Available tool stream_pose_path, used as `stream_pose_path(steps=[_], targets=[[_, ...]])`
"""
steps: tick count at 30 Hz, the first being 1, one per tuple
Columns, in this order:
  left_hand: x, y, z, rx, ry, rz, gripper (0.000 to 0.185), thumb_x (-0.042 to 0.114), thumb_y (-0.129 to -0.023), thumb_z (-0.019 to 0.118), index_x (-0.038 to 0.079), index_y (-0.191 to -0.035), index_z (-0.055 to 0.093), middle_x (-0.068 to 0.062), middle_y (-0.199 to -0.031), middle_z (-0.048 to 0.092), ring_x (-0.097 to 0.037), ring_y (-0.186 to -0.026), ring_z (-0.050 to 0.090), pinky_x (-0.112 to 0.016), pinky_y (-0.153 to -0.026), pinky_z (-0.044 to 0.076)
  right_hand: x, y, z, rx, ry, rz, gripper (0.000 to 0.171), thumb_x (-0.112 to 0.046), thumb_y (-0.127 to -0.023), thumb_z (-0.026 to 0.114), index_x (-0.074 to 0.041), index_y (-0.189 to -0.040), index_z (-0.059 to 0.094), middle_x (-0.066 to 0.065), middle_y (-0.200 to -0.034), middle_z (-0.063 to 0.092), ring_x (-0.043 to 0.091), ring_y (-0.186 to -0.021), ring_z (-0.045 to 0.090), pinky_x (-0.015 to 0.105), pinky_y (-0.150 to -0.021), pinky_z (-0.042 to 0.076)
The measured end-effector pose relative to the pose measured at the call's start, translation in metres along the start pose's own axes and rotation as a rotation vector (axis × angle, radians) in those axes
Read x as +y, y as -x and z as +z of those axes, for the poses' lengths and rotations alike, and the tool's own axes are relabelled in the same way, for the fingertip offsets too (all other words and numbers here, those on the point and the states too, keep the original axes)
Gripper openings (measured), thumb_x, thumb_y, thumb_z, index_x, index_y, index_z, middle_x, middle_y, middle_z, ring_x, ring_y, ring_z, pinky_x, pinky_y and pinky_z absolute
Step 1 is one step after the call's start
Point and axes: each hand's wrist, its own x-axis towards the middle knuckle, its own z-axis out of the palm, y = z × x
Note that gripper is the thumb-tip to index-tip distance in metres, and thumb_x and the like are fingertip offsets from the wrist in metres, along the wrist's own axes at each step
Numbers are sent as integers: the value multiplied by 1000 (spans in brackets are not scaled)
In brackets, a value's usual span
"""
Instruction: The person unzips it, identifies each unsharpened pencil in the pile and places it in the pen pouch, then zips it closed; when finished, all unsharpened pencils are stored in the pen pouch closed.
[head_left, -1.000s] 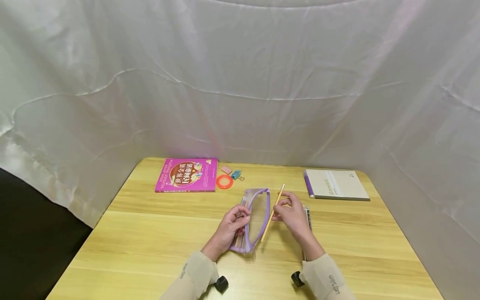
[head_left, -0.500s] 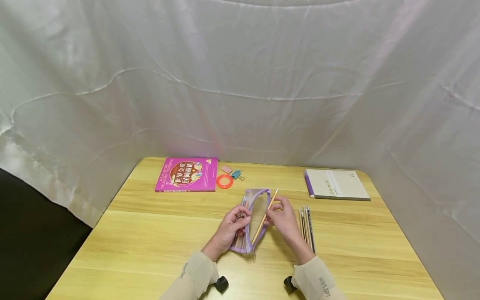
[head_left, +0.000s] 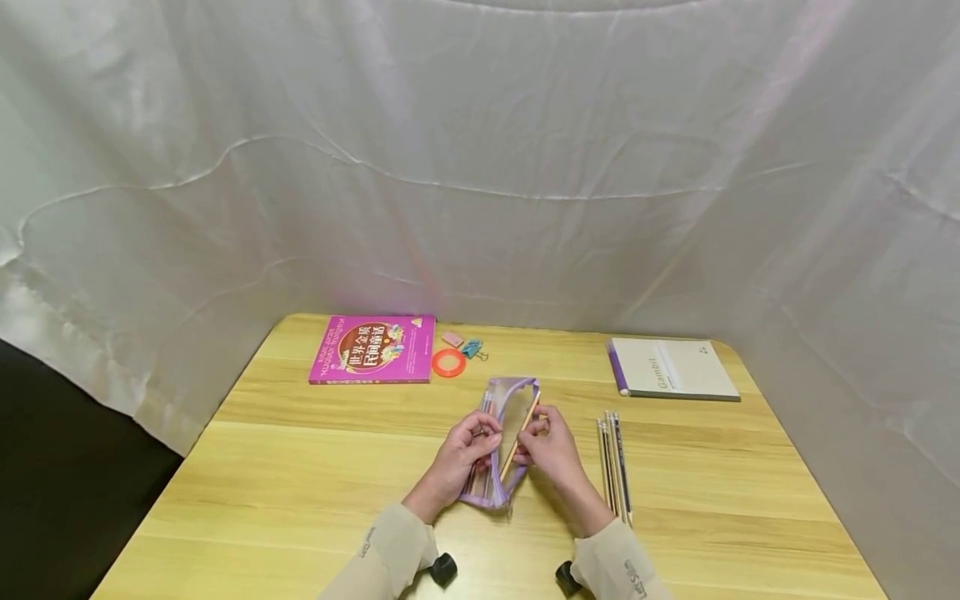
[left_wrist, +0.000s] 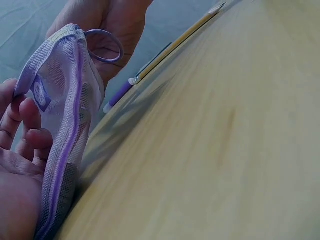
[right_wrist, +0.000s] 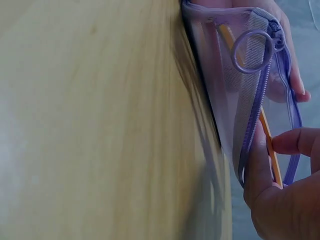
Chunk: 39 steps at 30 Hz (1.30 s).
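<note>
Item: translucent purple mesh zip pouch (head_left: 501,442), lying on the pale wooden table (head_left: 300,467) between both hands, mouth open, long axis running away from the person.
Left hand (head_left: 461,454): fingers curled, pinching the pouch's left edge.
Right hand (head_left: 550,450): pinching 1 slim yellow wooden pencil (head_left: 520,433), its lower end inside the mouth, shaft roughly parallel to the pouch; nearer hand to the pencil.
Nearby: loose row of pencils (head_left: 615,462), just right of the right hand.
</note>
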Motion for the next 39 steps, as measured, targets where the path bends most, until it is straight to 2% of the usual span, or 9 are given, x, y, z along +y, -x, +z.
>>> stream_pose_path(steps=[14,21,28,33,39], targets=[[3,0,1,12,-9,-6,28,9,-103,60,-11,-119,51,7,-88,58,-8,-69,48,-20,-62,43,-1,-4,6,-1,86,3,56,12,-88,59,10,-142,45,17,-94,62,18,-65,65,35,-63,64],[8,0,-1,32,-16,-30,29,12,-103,61,-9,-121,51,8,-88,58,-8,-69,48,-20,-62,43,-5,-2,3,-15,86,18,57,10,-90,62,8,-145,45,17,-97,63,19,-65,66,34,-62,63],[13,-1,-3,73,7,-36,18,13,-102,61,2,-116,56,8,-88,57,-6,-65,46,-19,-57,40,-11,1,-9,30,128,11,51,4,-90,67,-2,-140,56,14,-104,59,19,-65,64,37,-56,60],[14,-3,-4,80,36,-38,8,12,-102,60,13,-110,60,8,-88,58,-5,-64,45,-19,-56,39,-11,-2,-15,49,128,28,53,5,-89,68,-6,-140,58,15,-108,58,19,-70,65,38,-60,62],[15,-4,-5,58,71,-15,9,10,-103,58,18,-109,60,9,-86,56,-5,-63,44,-19,-55,38,-9,-3,-20,41,92,37,55,7,-87,69,-6,-140,59,20,-118,53,23,-77,69,35,-65,63]])
